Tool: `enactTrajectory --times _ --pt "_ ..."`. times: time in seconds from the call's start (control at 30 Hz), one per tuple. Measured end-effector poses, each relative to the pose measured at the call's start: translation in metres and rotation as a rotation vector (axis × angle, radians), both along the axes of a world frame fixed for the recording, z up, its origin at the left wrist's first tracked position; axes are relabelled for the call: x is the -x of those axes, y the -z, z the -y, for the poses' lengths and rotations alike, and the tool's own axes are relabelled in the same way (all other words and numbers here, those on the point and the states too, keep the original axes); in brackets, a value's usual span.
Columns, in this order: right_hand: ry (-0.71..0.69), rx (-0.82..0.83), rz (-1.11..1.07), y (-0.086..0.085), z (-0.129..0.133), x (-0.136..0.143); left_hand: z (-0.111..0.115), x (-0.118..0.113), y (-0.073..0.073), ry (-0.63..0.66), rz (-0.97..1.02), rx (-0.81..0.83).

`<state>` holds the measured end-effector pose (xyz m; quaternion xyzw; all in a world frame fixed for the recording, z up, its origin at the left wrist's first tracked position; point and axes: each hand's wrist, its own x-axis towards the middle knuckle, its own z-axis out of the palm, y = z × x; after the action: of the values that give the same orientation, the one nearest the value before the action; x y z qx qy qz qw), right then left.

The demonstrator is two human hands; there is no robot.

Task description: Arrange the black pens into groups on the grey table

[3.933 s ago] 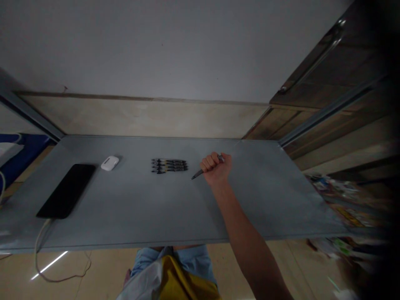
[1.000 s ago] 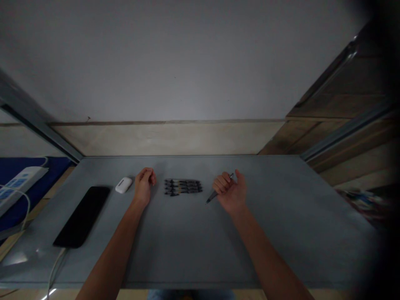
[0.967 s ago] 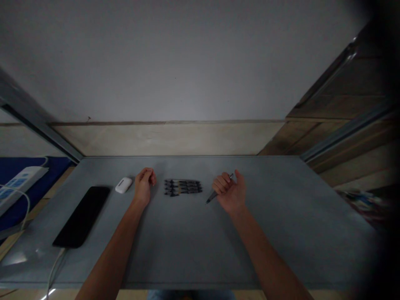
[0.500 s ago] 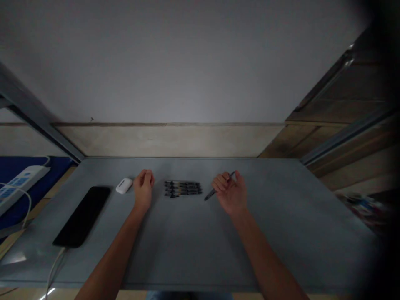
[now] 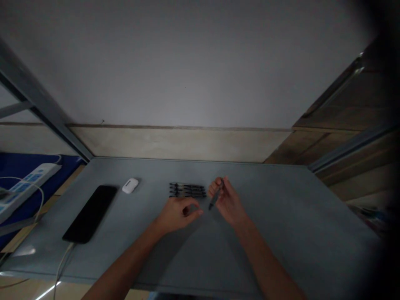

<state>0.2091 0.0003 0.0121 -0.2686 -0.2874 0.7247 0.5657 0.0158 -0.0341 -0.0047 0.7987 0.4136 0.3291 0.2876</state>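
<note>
A dark pen [image 5: 215,198] is held in my right hand [image 5: 229,202], its tip slanting down and left over the table. My left hand [image 5: 181,213] is just left of that pen, thumb and fingers curved apart with a gap between them and nothing in it. Behind the left hand lies a row of several dark pens [image 5: 187,190], side by side and pointing left to right. The left hand hides part of the nearest one.
On the grey table [image 5: 150,258] a black phone [image 5: 90,214] with a white cable [image 5: 61,262] lies at the left. Close to it is a white earbud case [image 5: 130,185]. A power strip [image 5: 28,187] rests on blue cloth beyond the left edge. A wall [image 5: 187,83] stands behind.
My left hand has moved right from beside the earbud case to the front of the pen row, its fingers parting. The pen in my right hand has turned steeper. The view has shifted slightly.
</note>
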Motion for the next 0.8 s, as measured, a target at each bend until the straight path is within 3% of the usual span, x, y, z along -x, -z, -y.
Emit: enactTrajectory --times 0.1,0.27,0.37,0.53,0.63,0.73,0.8 --pt "0.019 -0.106 0.187 0.002 0.004 0.001 0.0 -0.001 -0.004 -0.009 0.122 0.073" --pt "-0.08 -0.414 0.679 0.008 0.009 0.006 -0.011 0.003 -0.005 -0.205 0.48 0.269" --pt "-0.055 -0.621 0.911 0.011 0.012 0.013 -0.017 0.008 -0.002 -0.247 0.602 0.375" --pt "0.135 -0.885 1.051 0.017 0.014 0.02 -0.019 0.009 -0.003 -0.262 0.715 0.437" --pt "0.147 -0.978 1.088 0.019 0.013 0.02 -0.022 0.011 -0.005 -0.328 0.791 0.433" --pt "0.145 -0.986 1.135 0.019 0.013 0.02 -0.033 0.026 -0.004 -0.465 0.721 0.314" --pt "0.156 -0.957 1.159 0.019 0.013 0.019 -0.041 0.043 -0.003 -0.578 0.48 0.155"
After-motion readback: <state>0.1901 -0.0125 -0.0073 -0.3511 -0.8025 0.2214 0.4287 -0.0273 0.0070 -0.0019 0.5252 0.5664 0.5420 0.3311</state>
